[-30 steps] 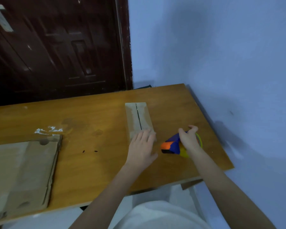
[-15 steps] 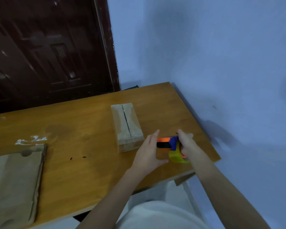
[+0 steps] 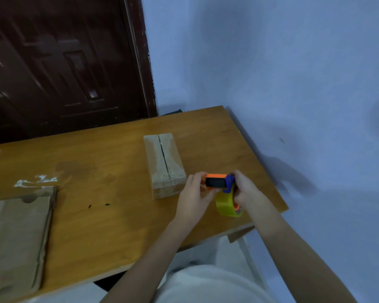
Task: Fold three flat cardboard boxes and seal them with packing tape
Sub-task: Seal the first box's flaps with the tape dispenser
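A small folded cardboard box (image 3: 165, 165) stands on the wooden table (image 3: 101, 226), its two top flaps meeting at an untaped seam. Just right of its near end I hold a tape dispenser (image 3: 222, 189) with an orange and blue head and a yellow tape roll. My right hand (image 3: 244, 190) grips the roll and blue body. My left hand (image 3: 194, 197) pinches the orange front end. Both hands hover a little above the table. A stack of flat cardboard boxes (image 3: 15, 237) lies at the near left.
A blue wall (image 3: 293, 84) runs along the table's right edge, and a dark wooden door (image 3: 64, 62) stands behind the table. White paint marks (image 3: 34, 181) and small dark specks (image 3: 97, 205) dot the tabletop. My lap in light clothing (image 3: 206, 285) is below the near edge.
My left hand left the box top and came to the dispenser's orange end. My right hand lifted the dispenser from the table and turned it upright. My head turned right.
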A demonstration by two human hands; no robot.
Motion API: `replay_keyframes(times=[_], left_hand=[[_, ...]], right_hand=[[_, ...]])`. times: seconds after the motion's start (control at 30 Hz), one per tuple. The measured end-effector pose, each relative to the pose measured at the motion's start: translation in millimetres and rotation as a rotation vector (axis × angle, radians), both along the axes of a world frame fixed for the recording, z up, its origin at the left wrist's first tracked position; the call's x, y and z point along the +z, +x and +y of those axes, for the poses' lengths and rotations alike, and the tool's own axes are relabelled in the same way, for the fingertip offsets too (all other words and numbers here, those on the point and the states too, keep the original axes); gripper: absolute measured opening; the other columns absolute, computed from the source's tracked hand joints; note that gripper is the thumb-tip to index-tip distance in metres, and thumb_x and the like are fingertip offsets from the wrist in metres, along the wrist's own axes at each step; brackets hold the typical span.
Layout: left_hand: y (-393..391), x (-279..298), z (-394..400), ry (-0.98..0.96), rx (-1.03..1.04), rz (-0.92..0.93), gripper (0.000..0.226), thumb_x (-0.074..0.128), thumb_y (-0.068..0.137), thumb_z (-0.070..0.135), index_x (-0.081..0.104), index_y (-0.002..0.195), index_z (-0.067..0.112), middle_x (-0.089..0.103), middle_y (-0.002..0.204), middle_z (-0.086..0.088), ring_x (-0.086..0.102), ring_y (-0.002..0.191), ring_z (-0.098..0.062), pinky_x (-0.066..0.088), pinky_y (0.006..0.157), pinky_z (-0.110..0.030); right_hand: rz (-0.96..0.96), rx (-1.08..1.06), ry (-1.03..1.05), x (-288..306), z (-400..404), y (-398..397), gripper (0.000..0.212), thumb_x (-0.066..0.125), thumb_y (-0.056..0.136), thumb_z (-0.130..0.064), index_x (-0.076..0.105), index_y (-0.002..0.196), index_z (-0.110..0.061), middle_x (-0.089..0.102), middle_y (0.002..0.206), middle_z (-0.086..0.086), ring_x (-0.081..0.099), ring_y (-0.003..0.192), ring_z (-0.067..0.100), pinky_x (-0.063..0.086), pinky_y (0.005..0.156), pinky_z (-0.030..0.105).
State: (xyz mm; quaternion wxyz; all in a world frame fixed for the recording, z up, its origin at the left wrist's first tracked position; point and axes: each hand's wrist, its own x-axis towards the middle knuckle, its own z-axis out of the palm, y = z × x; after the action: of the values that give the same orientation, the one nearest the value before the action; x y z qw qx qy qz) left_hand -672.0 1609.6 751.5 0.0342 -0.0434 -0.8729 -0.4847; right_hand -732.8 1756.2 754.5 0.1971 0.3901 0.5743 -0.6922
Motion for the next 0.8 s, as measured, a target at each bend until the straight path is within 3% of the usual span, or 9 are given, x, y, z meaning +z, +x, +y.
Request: replay_keyframes(times=[0.07,0.13,0.3,0.43,0.53,0.57,0.63,0.7,0.8], left_hand=[[-4,0,-1,0.045,-0.022,-0.017,0.051,0.071,0.081,0.035,0.051,0.126,0.021,0.051,0.111,0.006,0.053,0.095,-0.003,0.049,0.083,-0.025],[-8,1,-1,0.121,-0.06,-0.047,0.054,0.072,0.079,0.034,0.051,0.128,0.025,0.049,0.113,0.01,0.051,0.102,0.001,0.045,0.087,-0.018],[-20,4,-1,0.273,-0.121,-0.117,0.033,0.077,0.076,0.015,0.063,0.102,0.029,0.063,0.1,0.008,0.059,0.094,-0.005,0.048,0.083,-0.023],[-31,7,-4,0.348,-0.063,-0.254,0.028,0.078,0.075,0.014,0.065,0.096,0.026,0.064,0.088,0.014,0.057,0.077,0.009,0.044,0.07,-0.008],[-41,11,-5,0.461,0.018,-0.523,0.032,0.078,0.076,0.016,0.065,0.104,0.02,0.065,0.102,-0.002,0.062,0.089,-0.009,0.055,0.077,-0.024],[-43,13,-5,0.501,0.051,-0.609,0.032,0.077,0.075,0.015,0.065,0.105,0.019,0.064,0.105,-0.006,0.062,0.094,-0.016,0.056,0.083,-0.032],[-49,15,-2,0.556,0.122,-0.744,0.029,0.076,0.075,0.014,0.066,0.101,0.019,0.065,0.104,-0.007,0.062,0.098,-0.02,0.055,0.086,-0.038],[-54,16,4,0.623,0.185,-0.826,0.02,0.073,0.075,0.011,0.065,0.093,0.017,0.064,0.092,-0.005,0.061,0.087,-0.018,0.056,0.076,-0.033],[-57,17,18,0.69,0.228,-0.917,0.01,0.069,0.075,0.013,0.066,0.084,0.015,0.061,0.079,-0.003,0.059,0.073,-0.016,0.052,0.062,-0.028]], right_hand=[[-0.002,0.003,-0.07,0,0,2,0.025,0.043,0.098,-0.021,0.056,0.093,0.0,0.063,0.065,0.014,0.061,0.059,0.029,0.049,0.046,0.031],[-0.018,0.021,-0.094,1,0,3,0.029,0.041,0.098,-0.023,0.056,0.085,-0.002,0.061,0.054,0.013,0.058,0.06,0.027,0.048,0.051,0.033],[-0.046,0.169,-0.151,10,2,5,0.036,0.035,0.101,-0.029,0.057,0.109,-0.001,0.064,0.073,0.02,0.061,0.07,0.031,0.05,0.059,0.039],[0.009,0.287,-0.135,13,8,10,0.037,0.028,0.103,-0.036,0.052,0.096,-0.008,0.069,0.08,0.022,0.063,0.084,0.034,0.049,0.081,0.048],[0.086,0.402,-0.11,8,16,17,0.035,0.028,0.102,-0.038,0.052,0.111,-0.013,0.07,0.088,0.018,0.067,0.082,0.029,0.053,0.07,0.037],[0.128,0.452,-0.089,6,18,19,0.038,0.03,0.101,-0.037,0.054,0.116,-0.012,0.07,0.09,0.017,0.067,0.082,0.028,0.053,0.069,0.035],[0.197,0.575,0.011,-1,21,23,0.042,0.041,0.097,-0.034,0.051,0.128,-0.007,0.063,0.107,0.018,0.061,0.097,0.028,0.05,0.082,0.039],[0.265,0.634,0.159,-7,27,29,0.045,0.058,0.091,-0.029,0.045,0.132,-0.017,0.056,0.12,0.006,0.055,0.107,0.017,0.044,0.088,0.032],[0.344,0.642,0.278,-12,33,34,0.051,0.066,0.085,-0.015,0.045,0.131,-0.021,0.06,0.111,0.002,0.059,0.096,0.008,0.046,0.08,0.023]])
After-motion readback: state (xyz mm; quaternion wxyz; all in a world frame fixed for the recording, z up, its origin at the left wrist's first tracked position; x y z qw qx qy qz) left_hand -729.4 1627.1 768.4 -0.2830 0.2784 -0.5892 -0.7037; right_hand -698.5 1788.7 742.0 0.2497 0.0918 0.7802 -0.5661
